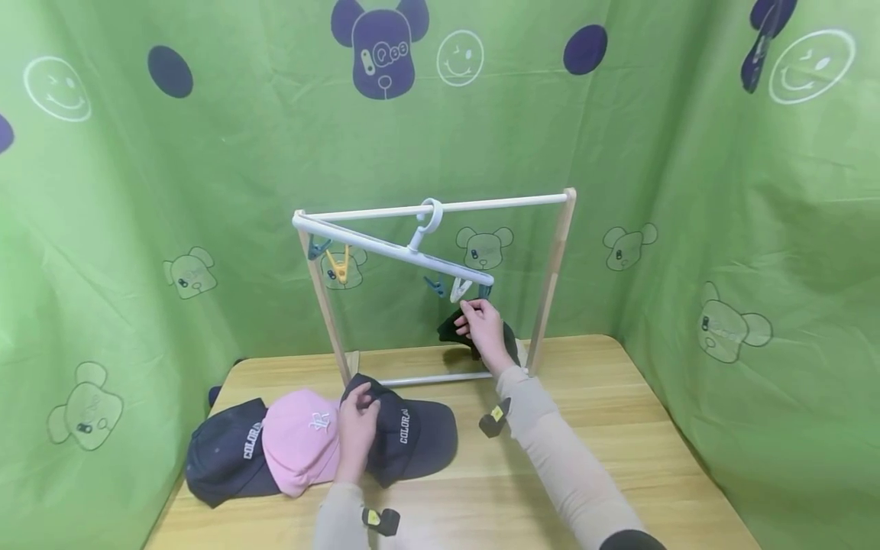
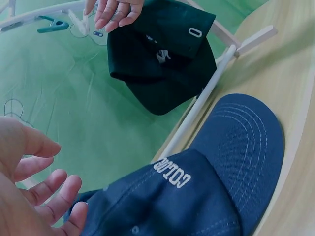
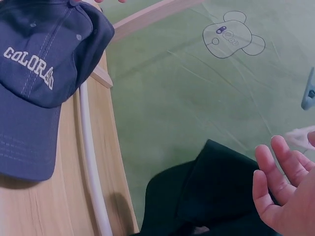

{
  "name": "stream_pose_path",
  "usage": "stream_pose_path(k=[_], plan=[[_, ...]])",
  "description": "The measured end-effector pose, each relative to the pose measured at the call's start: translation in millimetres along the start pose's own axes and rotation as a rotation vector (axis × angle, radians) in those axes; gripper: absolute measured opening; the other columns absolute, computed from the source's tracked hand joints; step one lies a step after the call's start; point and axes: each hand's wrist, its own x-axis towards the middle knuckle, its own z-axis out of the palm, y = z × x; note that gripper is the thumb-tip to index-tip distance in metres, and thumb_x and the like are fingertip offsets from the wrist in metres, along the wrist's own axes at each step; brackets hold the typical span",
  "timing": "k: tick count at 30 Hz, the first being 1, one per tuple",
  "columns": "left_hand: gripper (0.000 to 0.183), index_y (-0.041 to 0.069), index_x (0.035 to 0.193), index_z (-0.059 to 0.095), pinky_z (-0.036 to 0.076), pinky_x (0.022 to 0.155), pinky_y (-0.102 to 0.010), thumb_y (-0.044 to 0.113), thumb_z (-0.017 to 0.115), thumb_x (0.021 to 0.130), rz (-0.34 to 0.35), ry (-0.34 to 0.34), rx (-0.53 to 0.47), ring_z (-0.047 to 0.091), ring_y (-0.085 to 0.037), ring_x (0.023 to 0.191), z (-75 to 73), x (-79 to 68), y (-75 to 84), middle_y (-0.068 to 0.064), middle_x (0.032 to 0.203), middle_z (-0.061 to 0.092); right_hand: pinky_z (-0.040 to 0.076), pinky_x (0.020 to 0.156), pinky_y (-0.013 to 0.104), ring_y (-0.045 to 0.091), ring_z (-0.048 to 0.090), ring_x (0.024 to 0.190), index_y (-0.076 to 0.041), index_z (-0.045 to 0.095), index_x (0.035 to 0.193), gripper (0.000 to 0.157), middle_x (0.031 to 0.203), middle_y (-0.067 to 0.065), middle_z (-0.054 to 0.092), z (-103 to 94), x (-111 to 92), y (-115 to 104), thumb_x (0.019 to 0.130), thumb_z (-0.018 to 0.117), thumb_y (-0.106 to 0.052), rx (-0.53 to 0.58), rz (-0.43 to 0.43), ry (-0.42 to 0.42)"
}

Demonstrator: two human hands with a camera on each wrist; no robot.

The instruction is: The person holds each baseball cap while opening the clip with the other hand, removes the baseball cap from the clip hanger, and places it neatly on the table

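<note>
Held up under the white hanger (image 1: 392, 248), my right hand (image 1: 484, 328) pinches a white clothes clip (image 1: 459, 290) with thumb and index finger, its other fingers loosely bent. Right beside this hand a dark green cap (image 2: 162, 54) hangs below the hanger's lower right end, partly covered by the hand in the head view. My left hand (image 1: 359, 424) is by the crown of a navy cap (image 1: 412, 435) with white lettering, its fingers relaxed and spread in the left wrist view (image 2: 44, 182). That cap lies on the table with its brim to the right.
A pink cap (image 1: 302, 435) and another navy cap (image 1: 227, 451) lie overlapping at the left. The hanger hooks over a rack's top bar (image 1: 509, 202). Yellow (image 1: 339, 263) and blue (image 1: 435, 286) clips hang from it. Green printed cloth (image 1: 275, 153) surrounds the wooden table (image 1: 605, 428).
</note>
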Motion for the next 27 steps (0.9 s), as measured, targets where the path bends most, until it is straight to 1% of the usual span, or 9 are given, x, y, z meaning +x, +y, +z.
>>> stream_pose_path(k=[5, 7, 11, 16, 19, 22, 25, 27], plan=[[0.039, 0.000, 0.122, 0.062, 0.055, 0.082, -0.041, 0.000, 0.065, 0.084, 0.027, -0.006, 0.030, 0.065, -0.031, 0.089, 5.5, 0.2, 5.7, -0.023, 0.105, 0.065, 0.050, 0.055, 0.021, 0.011, 0.063, 0.056, -0.001, 0.056, 0.113, 0.030, 0.069, -0.001, 0.067, -11.0, 3.6, -0.5, 0.100, 0.054, -0.027, 0.025, 0.001, -0.001], [0.038, 0.002, 0.121, 0.063, 0.055, 0.082, -0.042, 0.002, 0.066, 0.084, 0.034, -0.007, 0.047, 0.066, -0.030, 0.089, 8.1, 0.7, 8.0, -0.021, 0.105, 0.067, 0.048, 0.053, 0.020, 0.010, 0.063, 0.055, 0.000, 0.055, 0.113, 0.029, 0.068, -0.001, 0.067, -16.1, 5.6, -1.6, 0.100, 0.054, -0.026, 0.034, -0.005, 0.001], [0.038, 0.006, 0.121, 0.065, 0.055, 0.080, -0.038, 0.004, 0.068, 0.084, 0.048, -0.013, 0.061, 0.066, -0.027, 0.088, 13.2, 1.6, 13.1, -0.018, 0.106, 0.068, 0.051, 0.054, 0.021, 0.010, 0.062, 0.054, 0.001, 0.054, 0.113, 0.031, 0.068, 0.000, 0.066, -26.3, 8.2, -5.8, 0.099, 0.055, -0.027, 0.032, -0.006, 0.017], [0.037, 0.006, 0.121, 0.065, 0.053, 0.076, -0.029, 0.005, 0.068, 0.083, 0.069, -0.025, 0.033, 0.065, -0.022, 0.086, 20.3, 4.3, 19.2, -0.015, 0.106, 0.067, 0.055, 0.058, 0.026, 0.010, 0.062, 0.055, 0.001, 0.054, 0.114, 0.032, 0.070, 0.000, 0.067, -38.2, 12.3, -11.0, 0.098, 0.057, -0.027, 0.018, -0.012, 0.031], [0.037, 0.005, 0.121, 0.065, 0.054, 0.075, -0.026, 0.004, 0.068, 0.084, 0.095, -0.042, 0.007, 0.066, -0.023, 0.086, 24.6, 5.4, 24.4, -0.016, 0.107, 0.067, 0.056, 0.060, 0.028, 0.009, 0.063, 0.057, 0.001, 0.054, 0.115, 0.032, 0.072, 0.001, 0.068, -44.7, 15.6, -12.9, 0.099, 0.056, -0.026, 0.012, -0.023, 0.037], [0.036, 0.005, 0.120, 0.065, 0.055, 0.072, -0.025, 0.004, 0.068, 0.084, 0.118, -0.063, -0.012, 0.068, -0.025, 0.088, 29.1, 5.5, 29.8, -0.018, 0.107, 0.067, 0.055, 0.060, 0.027, 0.009, 0.063, 0.058, 0.001, 0.054, 0.116, 0.032, 0.076, 0.004, 0.068, -50.3, 18.5, -14.8, 0.099, 0.056, -0.027, 0.003, -0.020, 0.045], [0.036, 0.007, 0.120, 0.066, 0.055, 0.071, -0.025, 0.005, 0.068, 0.084, 0.119, -0.091, -0.031, 0.068, -0.027, 0.089, 34.4, 6.1, 33.4, -0.017, 0.107, 0.067, 0.054, 0.059, 0.026, 0.011, 0.063, 0.060, 0.000, 0.054, 0.116, 0.032, 0.081, 0.008, 0.069, -54.8, 21.0, -16.1, 0.098, 0.057, -0.027, -0.011, -0.010, 0.055], [0.036, 0.007, 0.120, 0.066, 0.055, 0.072, -0.026, 0.006, 0.068, 0.085, 0.116, -0.115, -0.048, 0.067, -0.028, 0.092, 38.5, 6.9, 34.7, -0.016, 0.108, 0.067, 0.055, 0.062, 0.028, 0.014, 0.063, 0.064, 0.000, 0.055, 0.116, 0.032, 0.084, 0.011, 0.069, -57.0, 22.0, -17.3, 0.098, 0.057, -0.026, -0.011, -0.002, 0.067]])
